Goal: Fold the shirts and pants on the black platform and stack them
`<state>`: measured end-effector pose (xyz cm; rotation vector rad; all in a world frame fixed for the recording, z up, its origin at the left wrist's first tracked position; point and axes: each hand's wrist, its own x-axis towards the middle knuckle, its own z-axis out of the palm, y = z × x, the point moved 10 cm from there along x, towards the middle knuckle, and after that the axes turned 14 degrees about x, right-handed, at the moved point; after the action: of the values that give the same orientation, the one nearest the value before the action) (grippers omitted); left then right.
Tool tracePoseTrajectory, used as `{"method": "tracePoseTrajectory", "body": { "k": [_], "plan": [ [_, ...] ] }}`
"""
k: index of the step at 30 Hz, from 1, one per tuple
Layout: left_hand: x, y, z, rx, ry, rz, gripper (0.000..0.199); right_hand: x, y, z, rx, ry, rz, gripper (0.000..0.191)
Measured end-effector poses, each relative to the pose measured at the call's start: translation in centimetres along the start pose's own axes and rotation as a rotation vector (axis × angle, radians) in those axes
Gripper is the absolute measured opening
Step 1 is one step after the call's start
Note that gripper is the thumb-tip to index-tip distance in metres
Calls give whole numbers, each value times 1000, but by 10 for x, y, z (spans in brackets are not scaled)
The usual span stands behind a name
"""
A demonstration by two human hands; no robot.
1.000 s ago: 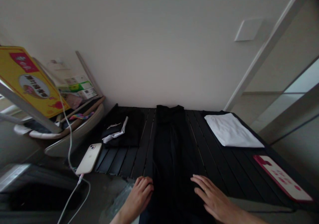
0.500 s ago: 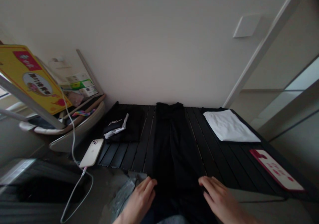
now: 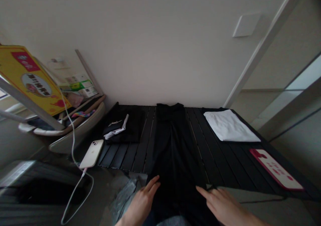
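Note:
A pair of black trousers lies lengthwise across the slatted table, its far end by the wall and its near end hanging toward me. My left hand rests at the left edge of the trousers, fingers stretched out on the cloth. On the opposite edge is my right hand, its index finger extended and touching the fabric. Its other fingers are partly hidden. Soft creases run down the middle of the cloth between the two hands.
Folded black clothing lies left on the black table; a folded white garment and a red-edged white card lie right. A phone charges by cable. A yellow box stands at far left.
Both hands have shifted slightly and their fingers have straightened from a more curled hold. The near part of the trousers has changed its folds and spread a little to the left.

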<state>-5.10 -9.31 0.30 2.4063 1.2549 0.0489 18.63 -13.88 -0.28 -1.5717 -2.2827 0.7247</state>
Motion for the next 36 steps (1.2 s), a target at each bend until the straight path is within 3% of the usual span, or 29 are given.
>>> {"method": "tracePoseTrajectory", "body": {
  "k": [5,9,12,15,18,21,25,28,29,31,34,36],
  "plan": [
    [1,13,-11,-284,42,32,59,8,-22,0,-145,-230,-16,47],
    [-5,42,-19,-525,-114,135,52,7,-31,-18,-97,-358,71,29],
    [-7,62,-40,-566,-275,219,53,13,-38,-33,66,-542,43,21],
    [15,60,-64,-653,-291,243,45,39,-27,-52,419,-667,126,13],
    [70,29,-75,-780,-177,175,36,90,10,-74,750,-539,284,15],
    [142,-9,-92,-813,4,145,33,147,59,-99,808,-290,384,14],
    [237,-44,-153,-777,320,157,32,220,108,-153,735,52,388,28],
    [293,-54,-183,-769,426,155,50,263,131,-193,625,307,358,45],
    [307,-57,-183,-723,448,131,59,273,136,-199,577,369,351,54],
    [326,-62,-167,-503,463,38,72,285,142,-191,471,437,348,71],
    [331,-69,-111,-37,406,-128,64,286,146,-143,305,435,353,73],
    [325,-71,-75,70,375,-165,55,280,149,-103,203,409,367,63]
  ]
}}
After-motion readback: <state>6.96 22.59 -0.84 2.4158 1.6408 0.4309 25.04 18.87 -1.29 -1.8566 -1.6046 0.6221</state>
